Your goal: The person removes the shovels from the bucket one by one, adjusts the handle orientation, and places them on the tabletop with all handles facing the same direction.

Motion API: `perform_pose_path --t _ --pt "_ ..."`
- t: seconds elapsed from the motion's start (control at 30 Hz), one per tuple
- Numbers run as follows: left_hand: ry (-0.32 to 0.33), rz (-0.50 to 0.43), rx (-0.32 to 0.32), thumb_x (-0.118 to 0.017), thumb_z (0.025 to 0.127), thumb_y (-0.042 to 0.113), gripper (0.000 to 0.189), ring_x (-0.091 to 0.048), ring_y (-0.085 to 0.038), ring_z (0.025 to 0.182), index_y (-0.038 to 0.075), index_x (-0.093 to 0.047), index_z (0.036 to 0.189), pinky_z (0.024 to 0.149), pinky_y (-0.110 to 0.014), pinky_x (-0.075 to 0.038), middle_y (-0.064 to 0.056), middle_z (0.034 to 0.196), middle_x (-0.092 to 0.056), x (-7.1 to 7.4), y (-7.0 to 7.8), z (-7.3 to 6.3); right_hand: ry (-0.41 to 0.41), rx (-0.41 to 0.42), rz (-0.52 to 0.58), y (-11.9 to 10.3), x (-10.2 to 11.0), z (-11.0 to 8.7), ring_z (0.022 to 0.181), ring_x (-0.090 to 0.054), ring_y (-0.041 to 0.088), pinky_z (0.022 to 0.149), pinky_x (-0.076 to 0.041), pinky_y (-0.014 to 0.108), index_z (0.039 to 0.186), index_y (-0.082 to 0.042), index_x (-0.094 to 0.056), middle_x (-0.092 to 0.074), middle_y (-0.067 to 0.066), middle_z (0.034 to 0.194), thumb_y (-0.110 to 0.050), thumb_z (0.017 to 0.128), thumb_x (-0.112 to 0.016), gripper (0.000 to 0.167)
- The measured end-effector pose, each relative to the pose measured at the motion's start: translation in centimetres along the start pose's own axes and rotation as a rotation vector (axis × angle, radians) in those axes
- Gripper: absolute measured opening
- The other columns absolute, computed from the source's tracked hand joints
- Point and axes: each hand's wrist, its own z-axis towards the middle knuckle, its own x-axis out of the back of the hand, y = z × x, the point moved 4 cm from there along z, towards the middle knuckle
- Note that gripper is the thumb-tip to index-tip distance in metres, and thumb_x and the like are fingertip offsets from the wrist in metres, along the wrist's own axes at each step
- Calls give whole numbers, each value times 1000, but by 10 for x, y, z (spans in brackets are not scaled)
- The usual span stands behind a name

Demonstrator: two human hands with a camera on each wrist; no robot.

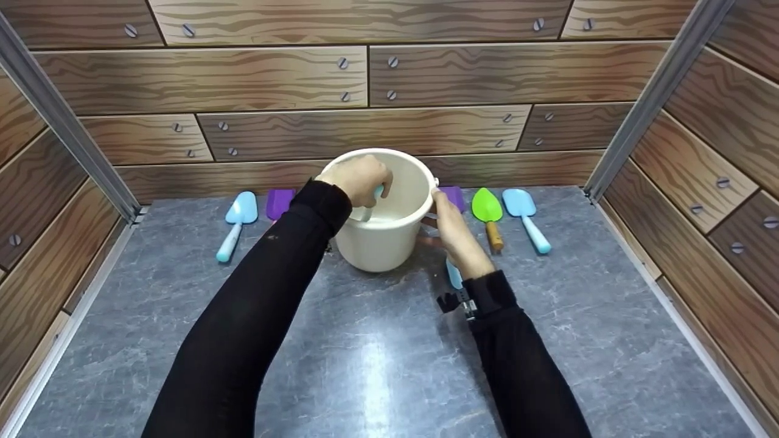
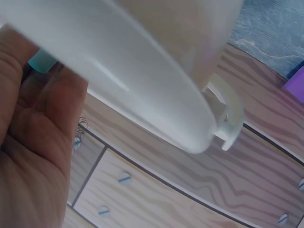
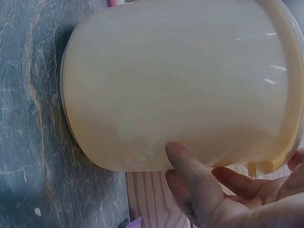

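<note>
A cream plastic bucket [image 1: 380, 246] stands upright on the grey floor near the back wall. My left hand [image 1: 360, 179] reaches in over its rim and grips the turquoise handle [image 1: 378, 191] of a tool. The tool's lower part is inside the bucket, so its kind cannot be told. In the left wrist view the bucket's rim [image 2: 156, 90] covers most of the tool, and a bit of turquoise handle [image 2: 42, 61] shows by the fingers. Against the bucket's right side rests my right hand [image 1: 456, 231], its extended fingers [image 3: 190, 171] touching the outer wall and the thumb by the rim.
A light blue toy shovel [image 1: 242, 208] and a purple piece [image 1: 279, 204] lie left of the bucket. To its right are another purple piece [image 1: 453, 198], a green trowel [image 1: 487, 205] and a second blue shovel [image 1: 519, 202]. A blue item [image 1: 453, 275] is partly hidden by the right wrist. Wood-patterned walls [image 1: 274, 79] enclose the floor.
</note>
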Motion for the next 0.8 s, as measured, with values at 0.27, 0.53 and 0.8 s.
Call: perform_pose_path --t 0.27,0.53,0.8 --pt "25 -3 -9 -84 92 -6 26 -80 -39 118 1 -86 117 114 -50 -65 -17 124 -87 -1 -6 -3 -2 -8 12 -1 -1 -1 168 -50 49 130 -54 70 178 -8 -45 -48 24 180 -52 124 -28 72" --pt "43 -29 -31 -85 95 -6 24 -79 -40 123 -2 -84 118 118 -51 -64 -20 127 -86 1 -10 -5 -44 23 53 22 10 23 157 -61 44 120 -63 65 169 -14 -58 -60 18 170 -61 120 -44 69" --pt "53 -99 39 -87 103 4 24 -80 -44 127 4 -83 127 111 -57 -68 -20 139 -82 10 -12 -13 -17 3 17 8 3 9 164 -53 47 128 -56 69 176 -8 -48 -52 24 176 -55 123 -30 73"
